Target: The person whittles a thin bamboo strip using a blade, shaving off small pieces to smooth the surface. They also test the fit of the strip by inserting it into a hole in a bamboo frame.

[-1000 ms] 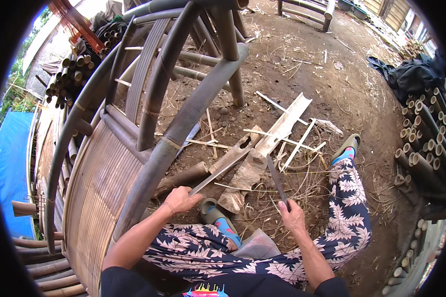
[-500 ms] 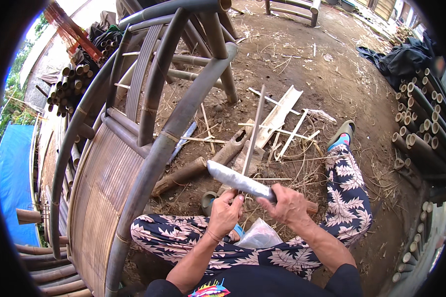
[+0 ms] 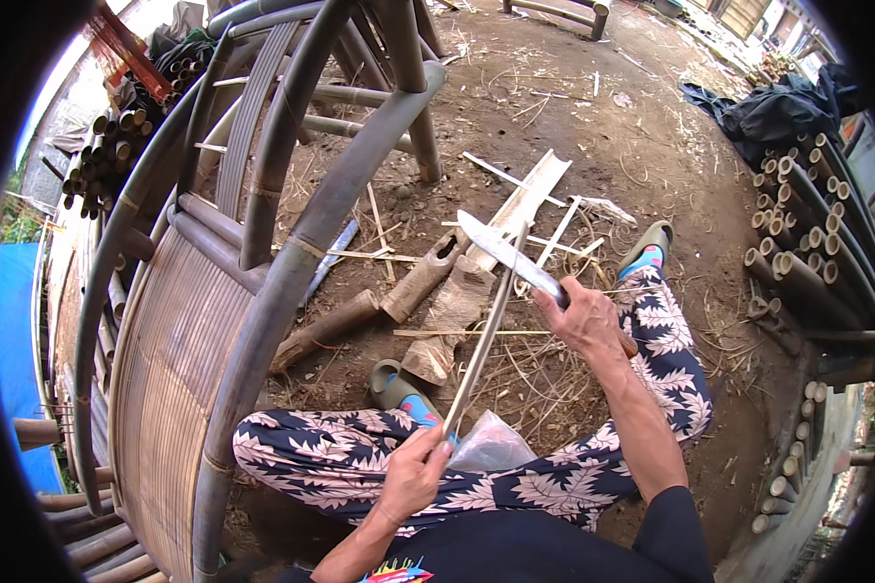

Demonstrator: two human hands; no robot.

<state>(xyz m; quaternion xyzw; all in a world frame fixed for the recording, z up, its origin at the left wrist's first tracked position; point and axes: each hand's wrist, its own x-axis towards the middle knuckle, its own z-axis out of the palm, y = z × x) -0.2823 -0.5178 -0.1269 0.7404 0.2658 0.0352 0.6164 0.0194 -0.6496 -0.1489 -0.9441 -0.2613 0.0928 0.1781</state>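
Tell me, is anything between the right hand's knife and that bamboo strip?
Nothing visible: the knife in the right hand crosses the bamboo strip near its far end, though contact is unclear. The left hand holds the strip's near end, away from the knife.

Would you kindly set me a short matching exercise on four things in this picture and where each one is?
Things
1. broad, pale-bladed knife
2. long, thin bamboo strip
3. blue plastic sheet
4. clear plastic bag

Places
A. between the person's leaf-patterned trouser legs
B. gripped by its lower end in the left hand
C. at the far left of the view
D. in the right hand

Right pairs: 1-D, 2-B, 3-C, 4-A
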